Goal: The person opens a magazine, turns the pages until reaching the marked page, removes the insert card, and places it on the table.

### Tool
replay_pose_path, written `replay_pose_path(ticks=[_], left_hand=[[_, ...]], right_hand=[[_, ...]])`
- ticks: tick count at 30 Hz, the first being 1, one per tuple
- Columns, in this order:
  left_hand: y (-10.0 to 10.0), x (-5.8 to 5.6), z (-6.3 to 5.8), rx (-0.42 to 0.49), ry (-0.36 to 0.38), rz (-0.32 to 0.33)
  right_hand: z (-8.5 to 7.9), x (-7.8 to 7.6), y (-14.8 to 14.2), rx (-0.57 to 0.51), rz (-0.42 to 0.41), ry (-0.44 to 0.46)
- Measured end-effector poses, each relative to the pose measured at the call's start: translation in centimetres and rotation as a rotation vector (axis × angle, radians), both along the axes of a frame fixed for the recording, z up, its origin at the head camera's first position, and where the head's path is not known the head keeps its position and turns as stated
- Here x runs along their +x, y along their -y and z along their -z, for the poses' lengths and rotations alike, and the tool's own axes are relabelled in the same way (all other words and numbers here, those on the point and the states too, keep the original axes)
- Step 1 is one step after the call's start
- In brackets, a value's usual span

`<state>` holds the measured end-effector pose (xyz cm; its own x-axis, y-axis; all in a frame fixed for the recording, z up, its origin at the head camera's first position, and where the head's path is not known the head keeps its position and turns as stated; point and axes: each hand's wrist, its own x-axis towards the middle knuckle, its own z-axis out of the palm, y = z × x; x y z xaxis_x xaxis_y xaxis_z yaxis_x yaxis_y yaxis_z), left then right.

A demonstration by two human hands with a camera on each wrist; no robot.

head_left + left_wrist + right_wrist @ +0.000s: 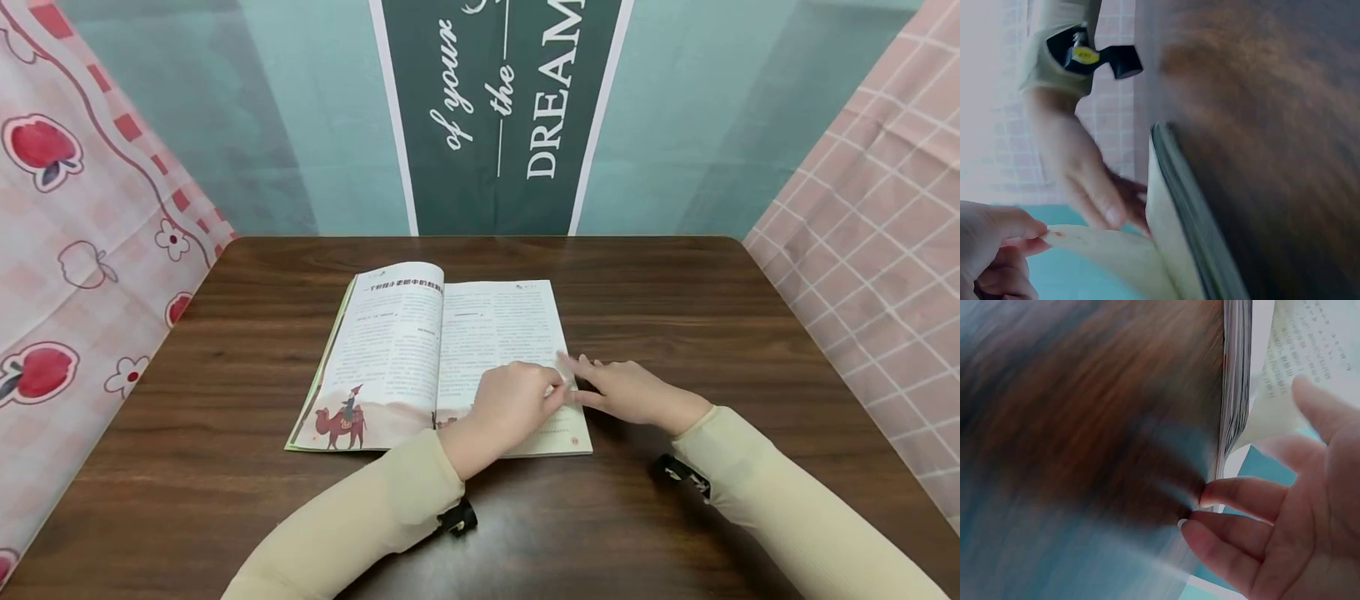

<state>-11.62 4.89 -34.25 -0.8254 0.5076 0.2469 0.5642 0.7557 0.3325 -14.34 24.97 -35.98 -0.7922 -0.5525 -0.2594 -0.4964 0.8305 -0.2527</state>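
An open magazine (480, 333) lies on the wooden table, its left pages curving up toward the spine. Over the lower right page, my left hand (513, 408) pinches a single page (1100, 247) between thumb and finger, lifted off the stack in the left wrist view. My right hand (637, 392) is at the magazine's right edge, fingers extended and spread. In the right wrist view, its fingertips (1210, 490) come right to the edge of the page stack (1235, 375), with the thumb apart from them and overlapping the printed page.
Dark wood table (675, 317) surrounds the magazine. A teal curtain (300, 108) with a lettered dark panel hangs behind it. Patterned pink cloths (862, 233) stand along both sides. Each wrist carries a black camera mount (682, 475).
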Motion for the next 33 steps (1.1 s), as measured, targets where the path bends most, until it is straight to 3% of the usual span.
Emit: replay_pose_path(ticks=[5, 9, 13, 19, 27, 33], left_hand=[[2.6, -0.5, -0.6, 0.169, 0.136, -0.060], [5.8, -0.9, -0.8, 0.339, 0.246, -0.081], [9.3, -1.1, -1.0, 0.439, 0.257, -0.141], [14.0, -0.7, -1.3, 0.403, 0.197, -0.250], [19.4, 0.6, -0.6, 0.277, 0.266, -0.391], [22.8, 1.6, 0.0, 0.211, 0.265, -0.438]], right_hand=[[0.1, 0.0, -0.5, -0.029, 0.070, 0.048], [0.3, 0.1, -0.7, -0.013, 0.048, 0.047], [0.4, 0.1, -0.7, 0.011, 0.023, 0.049], [0.4, 0.2, -0.7, 0.041, 0.013, 0.070], [0.4, 0.4, -0.6, 0.058, -0.031, 0.053], [0.4, 0.7, -0.3, 0.091, -0.042, 0.053]])
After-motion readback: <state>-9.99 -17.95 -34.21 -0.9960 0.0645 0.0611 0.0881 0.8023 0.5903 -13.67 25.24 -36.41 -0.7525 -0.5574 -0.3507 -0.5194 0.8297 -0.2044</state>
